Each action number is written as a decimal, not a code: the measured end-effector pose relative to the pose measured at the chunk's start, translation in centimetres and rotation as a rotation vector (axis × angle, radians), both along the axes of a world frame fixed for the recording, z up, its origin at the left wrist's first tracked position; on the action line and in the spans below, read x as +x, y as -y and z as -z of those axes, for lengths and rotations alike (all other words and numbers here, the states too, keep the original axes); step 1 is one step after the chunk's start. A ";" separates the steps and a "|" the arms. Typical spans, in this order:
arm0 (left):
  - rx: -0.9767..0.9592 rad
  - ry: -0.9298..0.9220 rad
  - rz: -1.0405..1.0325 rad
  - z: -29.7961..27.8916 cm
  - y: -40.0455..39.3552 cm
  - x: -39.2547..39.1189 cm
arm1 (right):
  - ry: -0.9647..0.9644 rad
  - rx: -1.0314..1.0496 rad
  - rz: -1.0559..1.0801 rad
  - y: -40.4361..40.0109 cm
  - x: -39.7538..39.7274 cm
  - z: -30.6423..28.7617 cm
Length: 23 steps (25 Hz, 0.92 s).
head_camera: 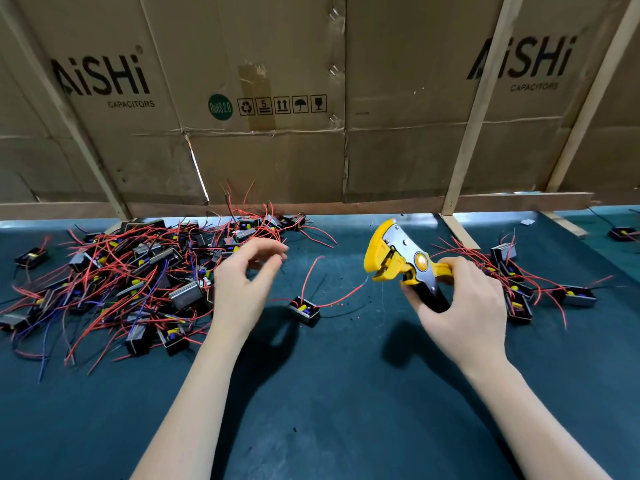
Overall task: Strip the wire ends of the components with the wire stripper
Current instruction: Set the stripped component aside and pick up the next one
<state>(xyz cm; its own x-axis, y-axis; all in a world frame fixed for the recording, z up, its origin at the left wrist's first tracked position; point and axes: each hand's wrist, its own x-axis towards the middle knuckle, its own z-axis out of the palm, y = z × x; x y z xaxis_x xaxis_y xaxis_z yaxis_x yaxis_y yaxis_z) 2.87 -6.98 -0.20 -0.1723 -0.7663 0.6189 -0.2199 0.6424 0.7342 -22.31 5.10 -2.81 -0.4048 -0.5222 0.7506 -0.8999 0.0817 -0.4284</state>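
My right hand (464, 303) grips the handles of a yellow and black wire stripper (401, 258), held above the mat with its jaws pointing left. My left hand (242, 282) hovers with loosely curled fingers and holds nothing. Between the hands a single black component (304, 310) with yellow parts inside lies on the dark green mat (329, 393). Its red wires trail up and to the right. A big heap of the same components (131, 271) with red, blue and black wires lies to the left. A smaller group of components (526, 285) lies to the right, behind my right hand.
A wall of flattened cardboard boxes (277, 98) braced by wooden slats (478, 109) closes off the back of the bench. Another stray component (623, 233) lies at the far right edge. Tiny bits of red insulation (349, 299) dot the mat near the single component.
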 end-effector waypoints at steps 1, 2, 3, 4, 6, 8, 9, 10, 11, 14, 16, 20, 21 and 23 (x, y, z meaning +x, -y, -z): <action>-0.054 0.121 0.056 0.3 -0.4 -0.6 | 0.000 0.018 -0.014 0.0 0.1 0.1; -0.092 0.246 0.115 0.7 -0.7 -1.2 | 0.007 0.040 -0.025 0.1 0.2 0.2; -0.107 0.369 0.167 1.2 -0.8 -1.7 | 0.015 0.061 -0.031 0.2 0.2 0.4; -0.117 0.496 0.195 1.6 -0.9 -2.2 | 0.019 0.081 -0.033 0.3 0.2 0.5; -0.147 0.742 0.166 2.4 -0.8 -2.7 | 0.017 0.123 -0.022 0.4 0.1 0.8; -0.141 0.834 0.109 2.9 -0.5 -2.6 | 0.020 0.169 0.007 0.5 -0.1 1.0; -0.110 0.810 0.072 3.0 -0.4 -2.4 | 0.023 0.194 0.033 0.5 -0.3 1.0; -0.086 0.776 0.026 3.0 -0.3 -2.3 | 0.024 0.219 0.066 0.5 -0.5 1.1; -0.088 0.756 -0.022 3.0 -0.3 -2.3 | 0.016 0.243 0.102 0.5 -0.7 1.3; -0.122 0.756 -0.066 3.0 -0.5 -2.5 | -0.072 0.284 0.207 0.5 -1.1 1.8; -0.041 0.641 0.025 3.0 -1.0 -2.9 | -0.133 0.313 0.256 0.6 -1.1 2.0; 0.067 0.483 0.135 2.8 -1.9 -3.9 | -0.184 0.339 0.311 0.7 -1.5 2.2; 0.063 0.487 0.141 2.8 -2.0 -4.0 | -0.184 0.343 0.317 0.7 -1.6 2.3; 0.059 0.483 0.154 2.8 -2.1 -4.1 | -0.184 0.359 0.333 0.7 -1.7 2.4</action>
